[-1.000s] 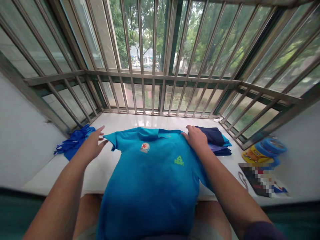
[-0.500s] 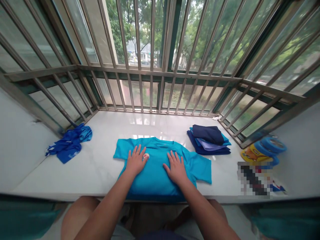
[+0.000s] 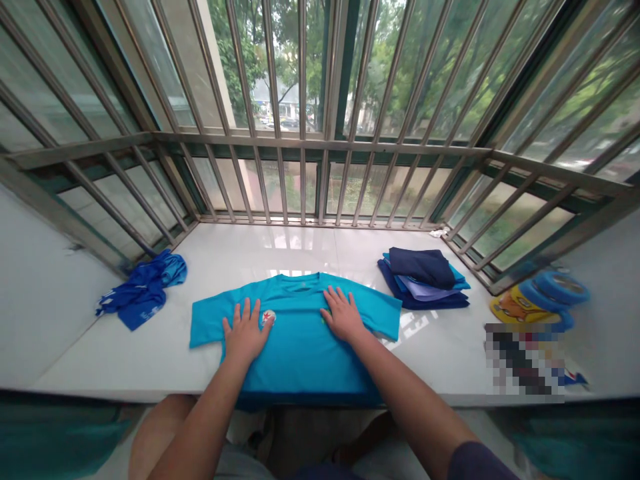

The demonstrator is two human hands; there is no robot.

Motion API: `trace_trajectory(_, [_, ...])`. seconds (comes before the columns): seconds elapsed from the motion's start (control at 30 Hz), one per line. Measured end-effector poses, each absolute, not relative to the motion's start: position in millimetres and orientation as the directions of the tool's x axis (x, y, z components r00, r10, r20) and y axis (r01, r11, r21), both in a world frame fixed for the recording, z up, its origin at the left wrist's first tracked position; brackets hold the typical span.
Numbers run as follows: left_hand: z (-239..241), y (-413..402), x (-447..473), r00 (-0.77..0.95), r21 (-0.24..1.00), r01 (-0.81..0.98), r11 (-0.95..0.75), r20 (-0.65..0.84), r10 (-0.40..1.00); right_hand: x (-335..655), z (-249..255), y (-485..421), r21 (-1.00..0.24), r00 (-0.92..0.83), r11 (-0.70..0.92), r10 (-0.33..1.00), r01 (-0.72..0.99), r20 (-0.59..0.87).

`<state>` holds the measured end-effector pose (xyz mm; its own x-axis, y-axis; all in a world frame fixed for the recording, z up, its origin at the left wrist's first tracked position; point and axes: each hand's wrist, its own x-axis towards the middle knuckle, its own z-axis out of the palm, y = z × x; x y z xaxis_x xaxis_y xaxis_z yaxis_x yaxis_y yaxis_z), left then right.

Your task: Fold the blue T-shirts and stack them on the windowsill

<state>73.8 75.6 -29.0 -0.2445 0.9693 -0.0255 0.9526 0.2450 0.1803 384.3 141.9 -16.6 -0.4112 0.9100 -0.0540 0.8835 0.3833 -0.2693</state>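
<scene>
The left hand (image 3: 246, 331) is laid flat, palm down and fingers spread, on the chest of a turquoise T-shirt (image 3: 300, 340), just beside a small round badge (image 3: 269, 317) that shows at its thumb side. The right hand (image 3: 341, 315) is likewise pressed flat with the fingers splayed, on the other half of the chest and a little farther from the body than the left; nothing is gripped by either hand. The shirt is spread face up beneath both palms on a white marble sill (image 3: 280, 250), with its collar turned toward the window, its two short sleeves stretched out to either side, and its hem hung over the near edge of the sill. To the right of the shirt, apart from its sleeve, a stack of folded clothes (image 3: 424, 279) in dark blue, lilac and turquoise is set on the sill. At the far left corner a crumpled blue garment (image 3: 143, 293) is seen, well apart from the shirt. At the right end, a yellow and blue object (image 3: 537, 300) is seen beside a blurred patch. The sill is enclosed by metal window bars (image 3: 303, 113), with trees visible beyond.
</scene>
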Motion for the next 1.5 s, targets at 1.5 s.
trace_trajectory(1.5, [-20.9, 40.8, -44.7, 0.094, 0.812, 0.569, -0.126, 0.088, 0.992, 257.3, 11.0, 35.2, -0.119, -0.782, 0.802, 0.598, 0.586, 0.177])
